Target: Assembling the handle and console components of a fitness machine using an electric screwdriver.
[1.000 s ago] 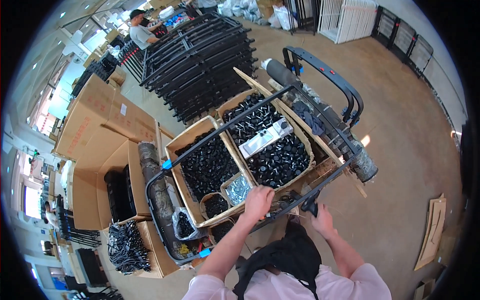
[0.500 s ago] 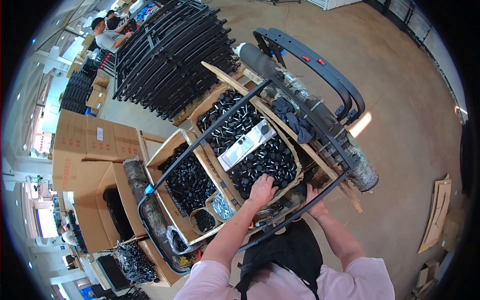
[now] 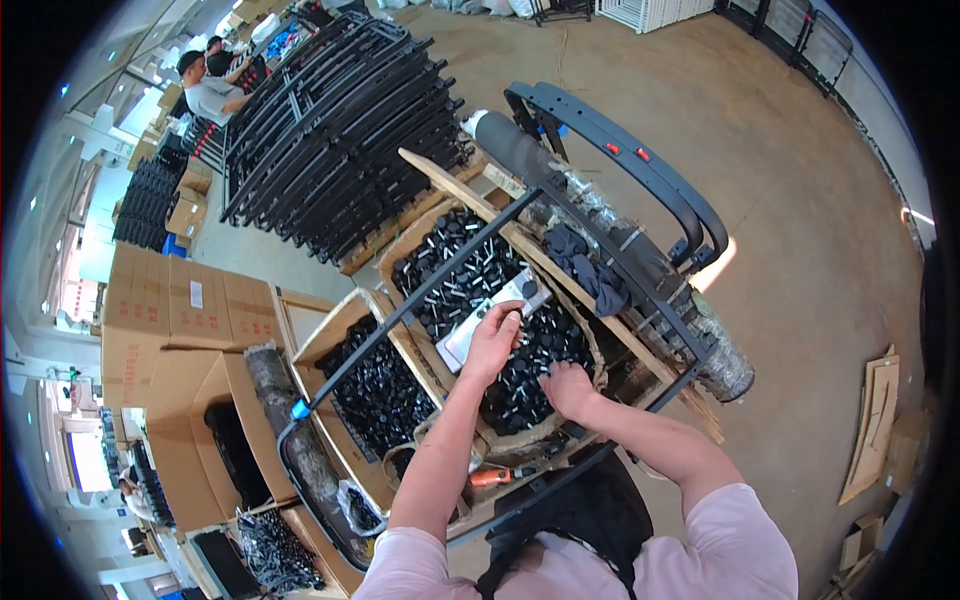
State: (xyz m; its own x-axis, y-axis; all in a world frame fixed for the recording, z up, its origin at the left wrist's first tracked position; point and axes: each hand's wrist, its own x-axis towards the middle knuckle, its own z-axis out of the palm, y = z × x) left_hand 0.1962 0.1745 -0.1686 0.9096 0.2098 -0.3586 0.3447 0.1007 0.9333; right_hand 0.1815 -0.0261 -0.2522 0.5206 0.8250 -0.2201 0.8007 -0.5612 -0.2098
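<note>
My left hand [image 3: 490,345] is above the white flat box [image 3: 458,345] lying on a heap of black-capped bolts [image 3: 450,270]. Its fingers are pinched together, with a small dark bit at the tips that I cannot make out. My right hand [image 3: 570,390] reaches into the near right part of the same heap. Its fingers curl down among the bolts, and their tips are partly hidden. The bolts fill a cardboard-lined wooden bin [image 3: 440,378]. A black tube frame [image 3: 470,260] lies across the bins, above the bolts.
Left of the bolts, another wooden bin [image 3: 352,298] holds small black parts [image 3: 375,370]. An orange-handled tool [image 3: 490,477] lies near my waist. Wrapped rolls [image 3: 640,230] and a curved black rail [image 3: 620,150] are to the right. Stacked black frames [image 3: 330,130] stand beyond.
My left hand has moved forward from the heap's near edge to above the white box. The right hand has come from beside the frame's bar into the bolts. The orange-handled tool shows more.
</note>
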